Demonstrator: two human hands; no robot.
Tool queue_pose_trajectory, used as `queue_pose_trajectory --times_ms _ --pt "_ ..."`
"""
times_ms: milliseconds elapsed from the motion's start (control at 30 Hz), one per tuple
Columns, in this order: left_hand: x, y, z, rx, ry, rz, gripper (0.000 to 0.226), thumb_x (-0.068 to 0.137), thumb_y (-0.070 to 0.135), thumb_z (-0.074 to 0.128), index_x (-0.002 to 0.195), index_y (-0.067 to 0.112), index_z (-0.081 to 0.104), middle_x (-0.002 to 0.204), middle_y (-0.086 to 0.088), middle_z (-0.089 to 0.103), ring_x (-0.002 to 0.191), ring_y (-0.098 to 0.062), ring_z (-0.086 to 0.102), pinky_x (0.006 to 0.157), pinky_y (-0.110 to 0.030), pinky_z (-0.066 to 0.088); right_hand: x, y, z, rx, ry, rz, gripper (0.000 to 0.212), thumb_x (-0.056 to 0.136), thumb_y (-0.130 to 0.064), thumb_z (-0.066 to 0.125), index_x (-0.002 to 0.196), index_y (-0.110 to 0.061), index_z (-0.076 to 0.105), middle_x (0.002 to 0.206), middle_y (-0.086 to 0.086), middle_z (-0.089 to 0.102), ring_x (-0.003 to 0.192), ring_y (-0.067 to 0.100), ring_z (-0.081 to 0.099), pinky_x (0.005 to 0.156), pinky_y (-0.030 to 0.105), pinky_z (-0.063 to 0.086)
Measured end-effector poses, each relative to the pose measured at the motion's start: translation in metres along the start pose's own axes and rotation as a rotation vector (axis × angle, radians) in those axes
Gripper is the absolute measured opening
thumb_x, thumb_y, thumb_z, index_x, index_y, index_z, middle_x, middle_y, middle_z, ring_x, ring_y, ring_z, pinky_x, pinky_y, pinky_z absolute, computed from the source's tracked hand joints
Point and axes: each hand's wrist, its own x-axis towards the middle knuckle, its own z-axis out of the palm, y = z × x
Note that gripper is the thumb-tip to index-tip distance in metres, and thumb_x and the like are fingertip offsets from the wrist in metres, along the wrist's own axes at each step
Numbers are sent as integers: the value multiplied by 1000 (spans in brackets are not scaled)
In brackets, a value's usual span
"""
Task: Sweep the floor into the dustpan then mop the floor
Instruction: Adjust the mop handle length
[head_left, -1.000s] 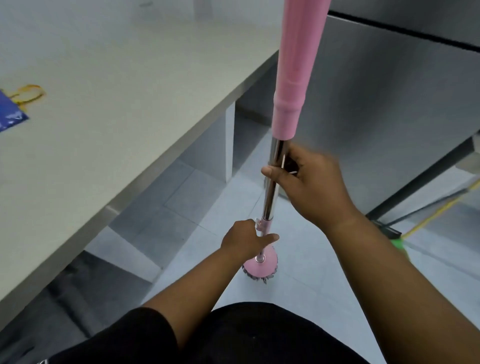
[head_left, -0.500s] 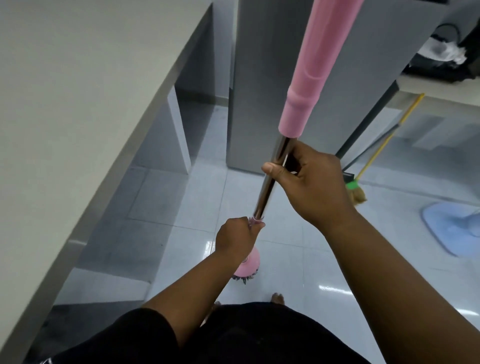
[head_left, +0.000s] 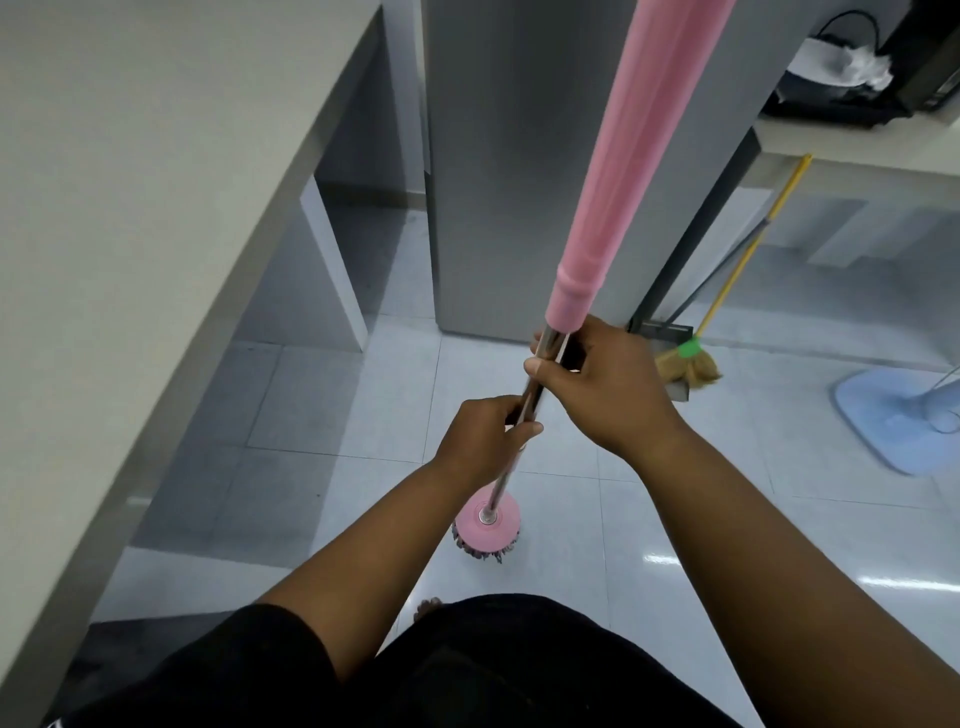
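Frame centre: left hand (head_left: 480, 441) wrapped round bare steel shaft of pink-sleeved metal mop pole (head_left: 631, 171); right hand (head_left: 605, 384) gripping shaft just above, under pink sleeve. Round pink mop head (head_left: 487, 526) on glossy white tiled floor (head_left: 701, 530), lower centre. Right, farther: yellow-handled straw broom (head_left: 688, 366) by dark dustpan (head_left: 670, 332).

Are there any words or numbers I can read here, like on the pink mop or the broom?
None: no readable text shows anywhere.
The pink mop, the broom, the grey cabinet and the blue flat mop look plain.
The dark things on the far right counter are too blurred to tell.
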Motion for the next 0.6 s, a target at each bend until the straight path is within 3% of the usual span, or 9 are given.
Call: queue_pose_trajectory --times_ms 133,233,367,500,600 --pt "5 12 7 28 23 23 14 89 34 66 83 21 65 78 9 67 79 -12 65 74 -30 53 1 16 -4 69 -19 26 15 79 -32 74 85 -30 60 73 -17 63 76 -13 57 58 0 38" --pt "5 14 11 28 41 24 8 87 25 67 84 19 63 79 10 65 82 -14 63 76 -29 53 -1 25 4 51 -94 40 16 81 -32 73 88 -29 59 74 -18 60 69 -6 57 55 2 37" --pt "8 15 18 4 49 -1 16 90 23 67 102 12 69 95 0 71 90 -15 65 84 -33 55 -3 33 5 143 -103 42 27 82 -33 73 105 -28 60 86 -18 62 81 -3 60 62 5 37" --pt "12 9 25 -9 -1 -61 9 88 25 67 87 16 66 84 3 69 85 -17 65 79 -30 54 2 30 -4 217 -70 18 29 77 -35 77 98 -37 57 85 -19 65 80 -5 61 59 2 41" --pt "13 6 32 -30 -8 -48 8 87 24 69 83 22 62 81 9 68 84 -13 65 77 -25 52 3 33 -6 205 -42 0 28 74 -30 79 90 -34 56 81 -15 65 80 -5 59 58 -1 41"
